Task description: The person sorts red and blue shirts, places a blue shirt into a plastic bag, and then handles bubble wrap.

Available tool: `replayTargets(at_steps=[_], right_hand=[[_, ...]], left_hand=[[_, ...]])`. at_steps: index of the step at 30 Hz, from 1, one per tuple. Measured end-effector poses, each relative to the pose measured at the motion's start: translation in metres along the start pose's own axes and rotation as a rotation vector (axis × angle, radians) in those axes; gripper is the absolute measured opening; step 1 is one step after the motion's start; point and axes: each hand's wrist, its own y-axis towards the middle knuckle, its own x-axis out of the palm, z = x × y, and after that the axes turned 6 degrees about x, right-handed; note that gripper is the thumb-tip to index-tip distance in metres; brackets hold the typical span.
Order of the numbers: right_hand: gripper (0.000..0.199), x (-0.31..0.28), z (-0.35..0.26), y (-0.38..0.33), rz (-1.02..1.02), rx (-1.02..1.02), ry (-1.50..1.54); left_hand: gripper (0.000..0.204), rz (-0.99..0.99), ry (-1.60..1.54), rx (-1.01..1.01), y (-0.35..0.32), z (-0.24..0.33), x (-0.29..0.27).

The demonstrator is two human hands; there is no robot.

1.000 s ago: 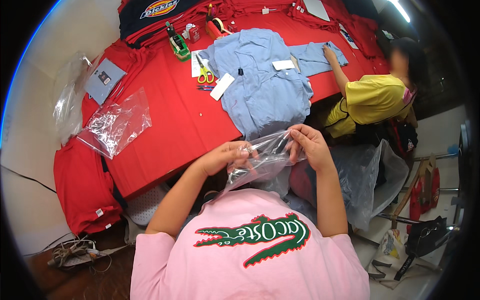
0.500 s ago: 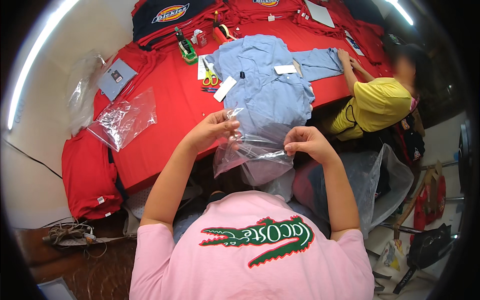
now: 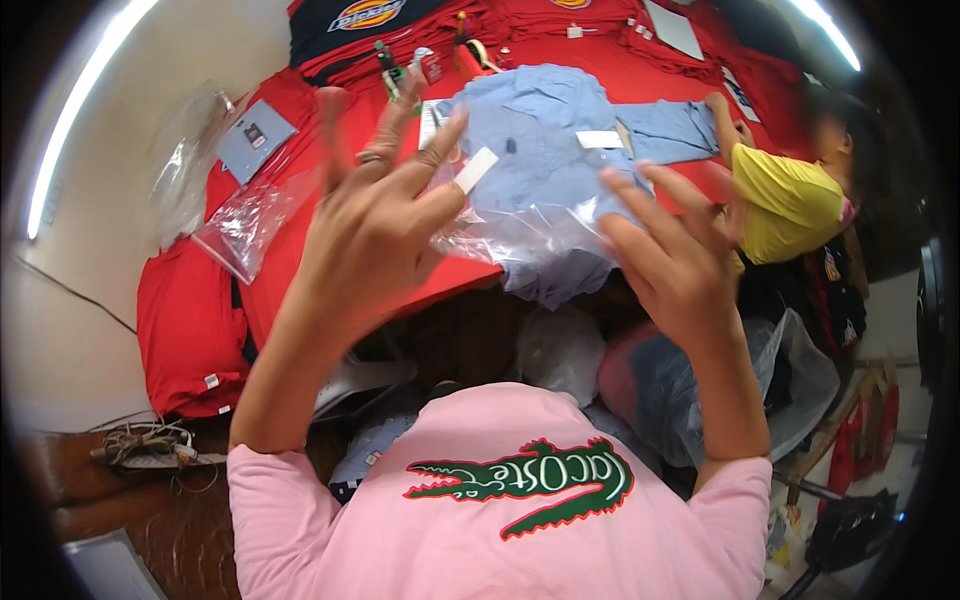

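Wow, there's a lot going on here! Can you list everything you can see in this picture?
Clear plastic bag: one, see-through, stretched between the two raised hands.
Light blue shirt: one, spread on the red table, white tags on it.
Red table cover: one, red, across the upper middle.
Second clear bag: one, see-through, on the table's left part.
Grey packet: one, grey-blue, far left of the table.
Red garments: a pile, hanging off the left edge.
Dark garment: one, navy, at the top.
Other person: one, yellow top, at the right.
Cables: a tangle, lower left.
Pink shirt: one, worn by the person.
Left hand: fingers spread, at the bag.
Right hand: fingers spread, at the bag.
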Motion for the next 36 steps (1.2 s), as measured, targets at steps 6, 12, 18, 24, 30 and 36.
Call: replayTargets(at_steps=[6,12,18,24,30,36], right_hand=[[0.009,0.114,-0.013,-0.132,-0.991,-0.279,0.052],[0.025,0.145,-0.032,-0.190,-1.087,0.420,0.930],[0.020,0.189,-0.049,-0.148,-1.061,0.594,0.896],[0.022,0.235,-0.078,-0.146,-1.029,0.541,0.875],[0.026,0.265,-0.125,-0.097,-1.142,0.600,0.765],[0.025,0.311,-0.148,-0.062,-1.212,0.709,0.643]], left_hand=[[0.017,-0.549,-0.284,0.079,-0.144,0.041,0.158],[0.025,-0.877,-1.026,-0.362,-0.215,0.055,0.185],[0.052,-0.182,-1.120,-0.903,-0.242,-0.043,0.168],[0.075,0.619,0.106,-1.388,-0.332,-0.252,0.194],[0.107,0.833,-0.248,-1.965,-0.432,-0.359,0.213],[0.078,0.398,-0.157,-1.969,-0.370,-0.381,0.241]])
